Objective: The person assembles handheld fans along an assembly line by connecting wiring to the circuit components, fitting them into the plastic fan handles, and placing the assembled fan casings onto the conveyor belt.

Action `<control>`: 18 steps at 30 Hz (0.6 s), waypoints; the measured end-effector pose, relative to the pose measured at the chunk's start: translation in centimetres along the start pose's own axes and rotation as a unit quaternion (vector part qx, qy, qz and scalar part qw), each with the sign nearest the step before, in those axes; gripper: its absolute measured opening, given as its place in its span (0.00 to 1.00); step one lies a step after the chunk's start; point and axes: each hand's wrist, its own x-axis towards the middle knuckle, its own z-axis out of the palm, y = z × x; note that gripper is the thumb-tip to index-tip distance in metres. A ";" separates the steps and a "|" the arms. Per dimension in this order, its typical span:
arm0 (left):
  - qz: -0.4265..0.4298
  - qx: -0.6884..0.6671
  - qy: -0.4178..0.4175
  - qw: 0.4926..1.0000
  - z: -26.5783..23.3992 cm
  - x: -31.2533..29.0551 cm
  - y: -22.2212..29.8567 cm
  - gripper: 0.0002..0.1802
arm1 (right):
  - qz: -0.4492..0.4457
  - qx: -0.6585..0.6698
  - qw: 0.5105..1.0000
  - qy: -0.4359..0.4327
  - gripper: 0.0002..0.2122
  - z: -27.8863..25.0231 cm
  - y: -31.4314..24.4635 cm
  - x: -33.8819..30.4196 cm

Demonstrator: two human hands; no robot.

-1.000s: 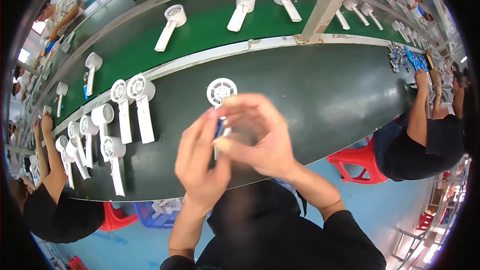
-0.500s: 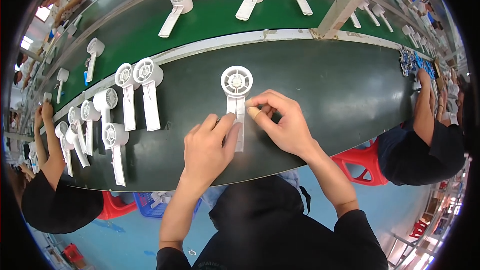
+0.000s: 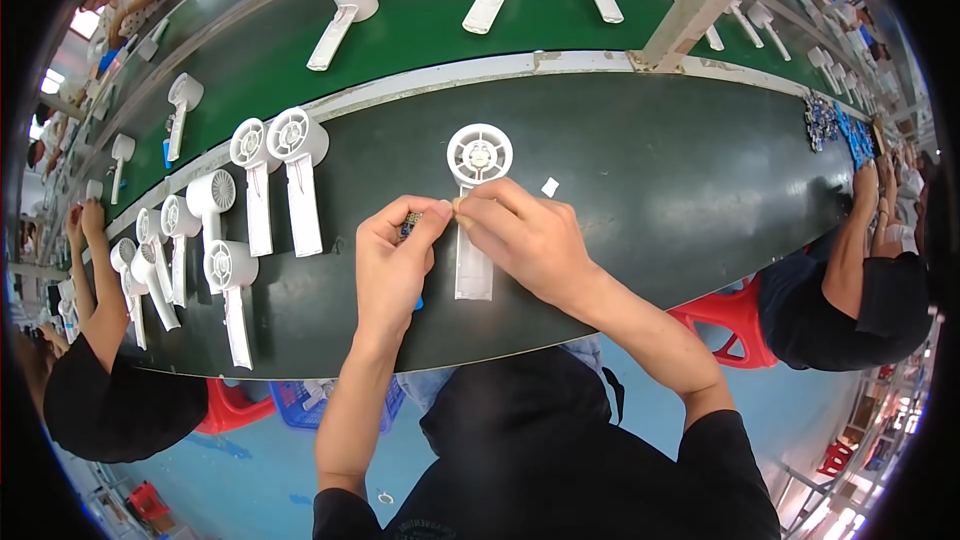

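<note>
A white handheld fan (image 3: 480,155) lay on the dark tabletop (image 3: 650,170), right in front of the person. Its round head was at the far end and its handle pointed near, so its long line ran from far to near. The left hand (image 3: 393,260) had its fingers closed on a small circuit board (image 3: 410,225), just left of the handle. The right hand (image 3: 530,245) was over the handle, with its fingers bent in and the tips close together, right by the left thumb. I could not tell if they pinched anything. A little white scrap (image 3: 550,187) lay to the right of the fan. More white fans (image 3: 303,200) were bunched on the left. A blue basket (image 3: 295,415) sat on the floor (image 3: 250,485), near and left, with white parts (image 3: 318,393) in it. The black shirt (image 3: 600,485) had pale print, too faint to read.
</note>
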 end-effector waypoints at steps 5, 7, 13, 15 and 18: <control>0.052 0.054 -0.043 0.996 -0.3 -0.6 -0.6 0.11 | 0.014 0.003 1.000 0.014 0.09 0.3 0.3 0.1; 0.232 0.161 0.000 0.959 -0.1 -0.5 -1.5 0.15 | 0.029 0.023 0.999 0.026 0.09 0.3 0.4 0.2; 0.242 0.248 0.008 0.938 -0.1 -1.1 -2.2 0.19 | 0.038 0.056 0.997 0.036 0.09 0.5 0.4 0.1; 0.295 0.289 0.015 0.911 -0.1 -1.0 -2.7 0.16 | 0.035 0.058 0.997 0.032 0.09 0.6 0.4 0.0; 0.317 0.299 0.030 0.900 0.2 -1.1 -2.4 0.16 | 0.028 0.061 0.997 0.028 0.09 0.5 0.4 0.2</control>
